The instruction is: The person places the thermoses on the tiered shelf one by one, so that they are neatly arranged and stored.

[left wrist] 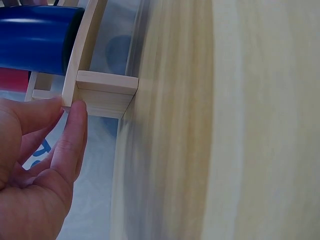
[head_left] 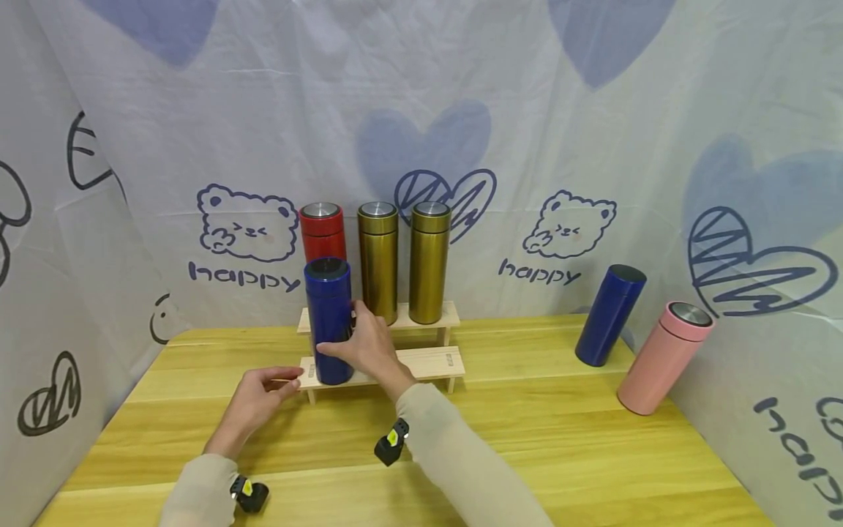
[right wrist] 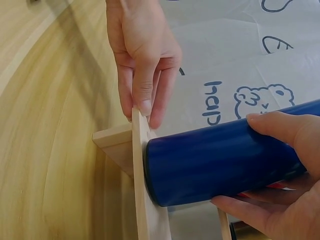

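My right hand (head_left: pixel 370 350) grips a blue thermos bottle (head_left: pixel 331 315) with a dark lid, thumb on one side and fingers on the other. The bottle stands upright at the left end of the lower step of a small wooden two-step rack (head_left: pixel 424 364). My left hand (head_left: pixel 258 397) pinches the left end of that step's board between thumb and fingers; the left wrist view shows the board edge (left wrist: pixel 75 65) there. On the upper step, a red thermos (head_left: pixel 324 238) stands behind the blue one, partly hidden, with two gold thermoses (head_left: pixel 378 267) to its right.
At the table's right side stand another blue thermos (head_left: pixel 609 315) and a pink thermos (head_left: pixel 665 359). The wooden table (head_left: pixel 527 439) extends in front of the rack. A white cloth (head_left: pixel 276 132) with heart and bear drawings hangs behind and at both sides.
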The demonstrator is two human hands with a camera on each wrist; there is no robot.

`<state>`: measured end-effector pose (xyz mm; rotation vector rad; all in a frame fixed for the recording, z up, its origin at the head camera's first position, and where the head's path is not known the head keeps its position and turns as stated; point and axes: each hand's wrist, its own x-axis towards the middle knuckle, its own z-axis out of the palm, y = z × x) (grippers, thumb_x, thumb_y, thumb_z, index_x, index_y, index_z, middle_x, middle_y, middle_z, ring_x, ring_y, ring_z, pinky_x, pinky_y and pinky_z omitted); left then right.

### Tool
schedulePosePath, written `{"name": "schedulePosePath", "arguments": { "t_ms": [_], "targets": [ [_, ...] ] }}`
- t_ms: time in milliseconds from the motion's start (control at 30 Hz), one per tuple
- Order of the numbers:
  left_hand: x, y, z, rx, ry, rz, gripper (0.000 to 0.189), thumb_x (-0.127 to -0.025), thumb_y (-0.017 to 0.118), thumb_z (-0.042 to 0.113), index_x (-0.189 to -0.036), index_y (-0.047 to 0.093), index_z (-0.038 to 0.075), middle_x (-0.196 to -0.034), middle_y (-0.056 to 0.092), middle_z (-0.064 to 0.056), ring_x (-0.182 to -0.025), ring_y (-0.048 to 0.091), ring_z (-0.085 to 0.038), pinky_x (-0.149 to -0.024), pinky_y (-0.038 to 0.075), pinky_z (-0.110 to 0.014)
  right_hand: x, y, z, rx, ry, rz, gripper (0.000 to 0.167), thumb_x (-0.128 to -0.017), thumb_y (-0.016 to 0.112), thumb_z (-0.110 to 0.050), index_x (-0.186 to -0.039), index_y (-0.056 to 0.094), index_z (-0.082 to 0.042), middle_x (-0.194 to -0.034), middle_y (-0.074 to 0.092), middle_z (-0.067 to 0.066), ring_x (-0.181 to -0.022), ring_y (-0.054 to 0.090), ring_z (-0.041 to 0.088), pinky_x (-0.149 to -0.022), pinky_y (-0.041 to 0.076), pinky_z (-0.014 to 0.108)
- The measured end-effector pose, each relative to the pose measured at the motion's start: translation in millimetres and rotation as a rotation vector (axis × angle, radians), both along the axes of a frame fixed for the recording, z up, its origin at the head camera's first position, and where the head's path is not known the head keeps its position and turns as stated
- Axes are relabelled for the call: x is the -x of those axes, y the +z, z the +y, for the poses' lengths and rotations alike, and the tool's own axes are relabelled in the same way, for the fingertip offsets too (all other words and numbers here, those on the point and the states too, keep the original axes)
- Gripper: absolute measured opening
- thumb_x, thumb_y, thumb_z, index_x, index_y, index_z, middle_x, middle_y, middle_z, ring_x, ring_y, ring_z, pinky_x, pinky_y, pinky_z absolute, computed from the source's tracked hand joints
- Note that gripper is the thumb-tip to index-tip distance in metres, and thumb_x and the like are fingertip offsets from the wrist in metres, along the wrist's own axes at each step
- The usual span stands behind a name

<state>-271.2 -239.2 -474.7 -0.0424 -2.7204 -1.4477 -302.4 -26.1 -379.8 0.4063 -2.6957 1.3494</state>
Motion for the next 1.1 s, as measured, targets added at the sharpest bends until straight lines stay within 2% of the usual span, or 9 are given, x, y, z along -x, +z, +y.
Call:
{"name": "schedulePosePath", "arguments": {
  "t_ms": [900, 1100],
  "targets": [
    [0.8, -0.7, -1.0, -0.008, -0.002, 0.000, 0.031, -0.101, 0.065, 0.012, -0.131, 0.070, 0.004, -0.134, 0.069, -0.021, -0.119, 0.067, -0.035, -0.081, 0.052, -0.018, 1.1, -1.2, -6.5, 0.007, -0.018, -0.024, 0.078, -0.082, 0.088, -0.033, -0.146, 0.049, -0.010, -0.142, 0.065, 0.012, -0.127, 0.066, 0.029, -0.106, 0.054, 0.046],
    [0.8, -1.0, -0.4, -0.001, -0.002, -0.005, 0.031, -0.101, 0.065, 0.013, -0.131, 0.070, 0.005, -0.136, 0.068, -0.020, -0.120, 0.067, -0.035, -0.086, 0.055, -0.026, 1.3, -0.8, -7.0, 0.010, -0.008, -0.025, 0.078, -0.083, 0.088, -0.032, -0.147, 0.049, -0.011, -0.142, 0.065, 0.012, -0.127, 0.067, 0.029, -0.105, 0.054, 0.046]
  ]
}}
